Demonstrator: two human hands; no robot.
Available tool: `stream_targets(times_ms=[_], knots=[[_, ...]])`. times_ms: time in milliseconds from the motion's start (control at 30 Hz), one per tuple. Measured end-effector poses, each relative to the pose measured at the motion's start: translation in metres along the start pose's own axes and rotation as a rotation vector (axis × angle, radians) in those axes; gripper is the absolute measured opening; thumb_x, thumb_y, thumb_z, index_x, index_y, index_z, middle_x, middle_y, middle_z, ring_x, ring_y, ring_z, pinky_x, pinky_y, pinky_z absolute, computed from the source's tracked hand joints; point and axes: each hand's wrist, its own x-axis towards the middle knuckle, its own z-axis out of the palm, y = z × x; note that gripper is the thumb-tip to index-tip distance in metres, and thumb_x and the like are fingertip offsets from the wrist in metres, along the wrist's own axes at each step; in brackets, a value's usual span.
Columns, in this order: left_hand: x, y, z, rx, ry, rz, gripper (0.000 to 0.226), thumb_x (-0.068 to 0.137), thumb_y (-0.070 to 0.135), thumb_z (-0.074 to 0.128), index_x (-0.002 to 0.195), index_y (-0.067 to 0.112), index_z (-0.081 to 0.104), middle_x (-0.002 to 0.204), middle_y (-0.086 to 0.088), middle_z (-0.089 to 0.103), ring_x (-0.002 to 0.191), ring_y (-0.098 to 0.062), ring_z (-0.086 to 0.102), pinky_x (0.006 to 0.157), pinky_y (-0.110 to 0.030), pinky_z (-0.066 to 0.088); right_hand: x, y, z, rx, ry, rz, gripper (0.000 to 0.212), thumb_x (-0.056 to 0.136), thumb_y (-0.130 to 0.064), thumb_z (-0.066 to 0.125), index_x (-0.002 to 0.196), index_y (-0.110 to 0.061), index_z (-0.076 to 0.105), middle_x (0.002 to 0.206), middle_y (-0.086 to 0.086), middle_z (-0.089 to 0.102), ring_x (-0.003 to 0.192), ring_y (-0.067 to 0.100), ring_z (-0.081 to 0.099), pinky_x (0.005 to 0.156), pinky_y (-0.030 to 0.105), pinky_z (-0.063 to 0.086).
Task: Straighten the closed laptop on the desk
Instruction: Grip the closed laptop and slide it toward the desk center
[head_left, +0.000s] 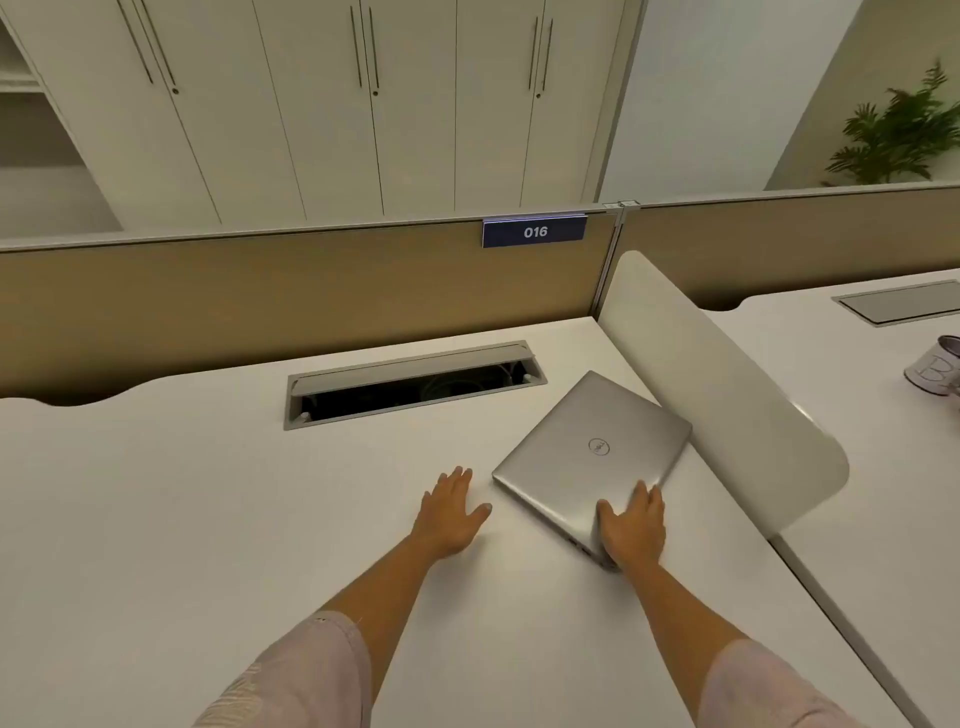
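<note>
The closed silver laptop (592, 457) lies flat on the white table (182, 493), turned at a clear angle to the table's edges, with its far right corner just beside or touching the white side divider (727, 395). Your right hand (632, 530) covers its near corner, fingers spread over the lid and thumb along the side edge, a flat pressing grip rather than a pinch. Your left hand (451, 514) rests open and flat on the table just beside the laptop's left corner, holding nothing. If you turn the laptop from that one corner alone, it could pivot into the divider and scrape or jam; pressing down while sliding could also drag it across the tabletop. Bring the left hand onto the lid to steady it. Behind, the cable tray (415, 387) stands open, dark inside, with what look like cables. A mug (935, 366) stands on the neighbouring desk; its contents are hidden.
</note>
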Motion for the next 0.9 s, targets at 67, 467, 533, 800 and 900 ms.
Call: stream_targets(times_ms=[67, 467, 533, 800, 900], knots=[[0.015, 0.013, 0.001, -0.057, -0.005, -0.012, 0.069, 0.1, 0.046, 0.039, 0.155, 0.017, 0.007, 0.164, -0.001, 0.006, 0.151, -0.021, 0.0, 0.122, -0.044, 0.004, 0.013, 0.001, -0.003, 0.105, 0.009, 0.082, 0.074, 0.094, -0.032, 0.057, 0.153, -0.01, 0.019, 0.161, 0.015, 0.012, 0.14, 0.038, 0.032, 0.114, 0.048, 0.029], [0.068, 0.07, 0.003, -0.425, -0.066, -0.176, 0.074, 0.095, 0.046, 0.05, 0.151, 0.008, 0.02, 0.157, -0.011, 0.028, 0.143, -0.028, 0.031, 0.116, -0.041, 0.028, 0.045, -0.016, 0.007, 0.477, 0.074, 0.349, 0.082, 0.085, -0.015, 0.064, 0.152, -0.009, 0.017, 0.159, 0.014, 0.017, 0.142, 0.037, 0.025, 0.111, 0.051, 0.033], [0.074, 0.075, 0.003, -0.465, -0.047, -0.212, 0.072, 0.095, 0.046, 0.051, 0.15, 0.007, 0.024, 0.156, -0.012, 0.032, 0.141, -0.029, 0.033, 0.115, -0.041, 0.03, 0.046, -0.019, 0.007, 0.528, 0.078, 0.399, 0.084, 0.084, -0.017, 0.064, 0.152, -0.009, 0.015, 0.159, 0.013, 0.018, 0.142, 0.037, 0.026, 0.111, 0.053, 0.034], [0.089, 0.08, 0.003, -0.422, -0.071, -0.299, 0.065, 0.09, 0.049, 0.056, 0.136, 0.004, 0.046, 0.139, -0.018, 0.049, 0.127, -0.036, 0.046, 0.109, -0.049, 0.039, 0.033, -0.014, 0.012, 0.455, 0.083, 0.328, 0.08, 0.087, -0.017, 0.061, 0.153, -0.013, 0.016, 0.162, 0.007, 0.016, 0.144, 0.039, 0.019, 0.113, 0.053, 0.03], [0.088, 0.079, 0.003, -0.426, -0.111, -0.309, 0.07, 0.086, 0.054, 0.058, 0.14, 0.013, 0.043, 0.146, -0.012, 0.041, 0.131, -0.033, 0.041, 0.112, -0.048, 0.035, 0.031, -0.013, 0.008, 0.465, 0.118, 0.339, 0.076, 0.086, -0.015, 0.061, 0.152, -0.016, 0.023, 0.159, 0.005, 0.024, 0.14, 0.041, 0.025, 0.111, 0.052, 0.033]])
